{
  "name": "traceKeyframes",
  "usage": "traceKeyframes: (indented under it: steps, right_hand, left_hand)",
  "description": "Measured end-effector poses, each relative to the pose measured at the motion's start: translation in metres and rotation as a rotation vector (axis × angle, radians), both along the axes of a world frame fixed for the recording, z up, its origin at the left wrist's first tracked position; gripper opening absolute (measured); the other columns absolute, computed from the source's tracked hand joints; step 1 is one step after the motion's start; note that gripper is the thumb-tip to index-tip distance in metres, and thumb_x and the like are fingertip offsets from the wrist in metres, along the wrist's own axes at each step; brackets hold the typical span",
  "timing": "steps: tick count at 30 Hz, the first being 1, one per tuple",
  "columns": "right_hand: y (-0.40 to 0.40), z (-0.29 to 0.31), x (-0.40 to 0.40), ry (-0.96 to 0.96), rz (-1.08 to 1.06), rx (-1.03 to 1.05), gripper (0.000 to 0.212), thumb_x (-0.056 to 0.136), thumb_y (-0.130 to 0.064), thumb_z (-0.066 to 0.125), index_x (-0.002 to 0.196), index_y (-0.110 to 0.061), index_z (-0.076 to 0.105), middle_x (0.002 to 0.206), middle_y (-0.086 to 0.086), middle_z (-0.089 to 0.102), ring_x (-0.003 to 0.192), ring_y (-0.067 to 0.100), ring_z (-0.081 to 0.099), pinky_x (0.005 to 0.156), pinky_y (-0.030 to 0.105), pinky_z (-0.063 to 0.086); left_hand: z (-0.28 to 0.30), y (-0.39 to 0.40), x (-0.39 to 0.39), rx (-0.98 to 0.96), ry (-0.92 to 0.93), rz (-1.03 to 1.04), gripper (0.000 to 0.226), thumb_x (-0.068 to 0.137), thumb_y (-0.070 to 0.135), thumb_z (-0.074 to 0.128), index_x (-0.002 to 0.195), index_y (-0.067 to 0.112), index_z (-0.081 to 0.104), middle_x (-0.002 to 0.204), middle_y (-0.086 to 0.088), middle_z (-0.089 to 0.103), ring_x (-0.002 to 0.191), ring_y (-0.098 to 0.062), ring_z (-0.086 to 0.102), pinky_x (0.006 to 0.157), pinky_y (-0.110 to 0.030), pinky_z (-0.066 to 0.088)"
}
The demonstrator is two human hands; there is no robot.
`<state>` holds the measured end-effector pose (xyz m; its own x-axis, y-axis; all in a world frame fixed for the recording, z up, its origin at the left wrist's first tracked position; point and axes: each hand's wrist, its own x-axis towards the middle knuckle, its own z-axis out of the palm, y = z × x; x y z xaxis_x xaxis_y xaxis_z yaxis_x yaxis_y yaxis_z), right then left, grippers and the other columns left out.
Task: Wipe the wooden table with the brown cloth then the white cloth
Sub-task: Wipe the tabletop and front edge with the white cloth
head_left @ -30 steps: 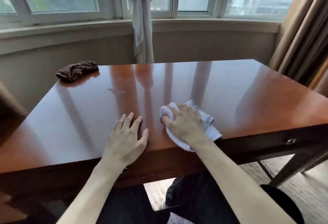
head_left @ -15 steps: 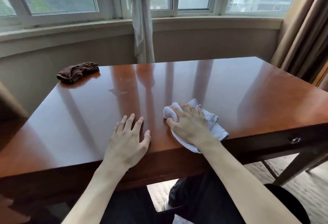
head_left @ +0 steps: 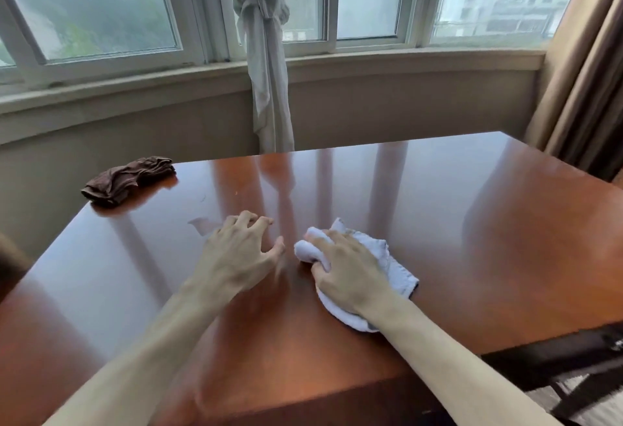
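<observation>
stage: second cloth, judged | brown cloth (head_left: 128, 180) parked at far-left corner of table (head_left: 455, 223) | right hand (head_left: 347, 274) gripping bunched white cloth (head_left: 387, 263) mid-table near front edge | left hand (head_left: 239, 253) empty, fingers curled, tips on wood | remaining: unclear how much is left to wipe

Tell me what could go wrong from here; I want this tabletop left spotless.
The white cloth is bunched under the right hand, so little of it may touch the wooden table, and streaks could remain. The left hand rests its bare fingertips on the glossy top and may leave prints. The brown cloth at the far left corner covers a patch that might get skipped.
</observation>
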<state>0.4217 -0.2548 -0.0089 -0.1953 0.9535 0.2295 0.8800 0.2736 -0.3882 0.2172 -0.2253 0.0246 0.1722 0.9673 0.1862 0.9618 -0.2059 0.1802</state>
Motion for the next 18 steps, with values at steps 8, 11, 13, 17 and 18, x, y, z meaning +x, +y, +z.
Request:
traceKeyframes:
  steps: [8,11,13,17,18]
  right_hand:
    - [0.198,-0.007,0.024,-0.089,-0.105,-0.021,0.040,0.097,-0.053,0.031,0.116,-0.030,0.057,0.132,-0.004,0.059,0.129,0.027,0.046,0.112,0.047,0.030]
    - [0.275,-0.003,0.025,-0.113,-0.179,-0.067,0.047,0.098,-0.058,0.027,0.124,-0.032,0.057,0.141,-0.002,0.054,0.138,0.029,0.038,0.118,0.059,0.017]
    - [0.321,0.002,0.022,-0.124,-0.193,-0.094,0.047,0.101,-0.055,0.028,0.130,-0.031,0.057,0.142,0.001,0.054,0.138,0.030,0.039,0.119,0.060,0.015]
    - [0.369,0.007,0.010,-0.147,-0.222,-0.131,0.051,0.103,-0.050,0.025,0.133,-0.025,0.057,0.139,0.009,0.054,0.134,0.034,0.042,0.119,0.059,0.015]
    - [0.369,0.007,0.008,-0.138,-0.216,-0.132,0.049,0.103,-0.048,0.025,0.130,-0.024,0.057,0.138,0.009,0.054,0.134,0.034,0.042,0.120,0.059,0.014]
  left_hand:
    - [-0.037,0.127,0.012,-0.120,0.003,0.094,0.076,0.083,0.075,0.014,0.155,0.049,0.016,0.167,0.001,0.012,0.154,-0.027,0.007,0.124,-0.049,0.009]
    - [-0.048,0.133,0.011,-0.096,-0.001,0.098,0.079,0.079,0.076,0.005,0.154,0.052,0.011,0.167,0.008,0.010,0.153,-0.021,0.005,0.124,-0.045,0.006]
    - [-0.049,0.133,0.011,-0.081,0.016,0.107,0.078,0.080,0.077,0.003,0.154,0.055,0.006,0.166,0.013,0.006,0.153,-0.017,0.000,0.124,-0.043,0.004]
    - [-0.049,0.134,0.012,-0.067,0.014,0.121,0.075,0.079,0.078,0.002,0.152,0.058,0.003,0.165,0.017,0.003,0.153,-0.013,-0.005,0.125,-0.040,0.001]
    - [-0.048,0.134,0.011,-0.076,0.011,0.122,0.076,0.079,0.078,0.002,0.152,0.058,0.002,0.166,0.017,0.002,0.153,-0.013,-0.005,0.125,-0.040,0.000]
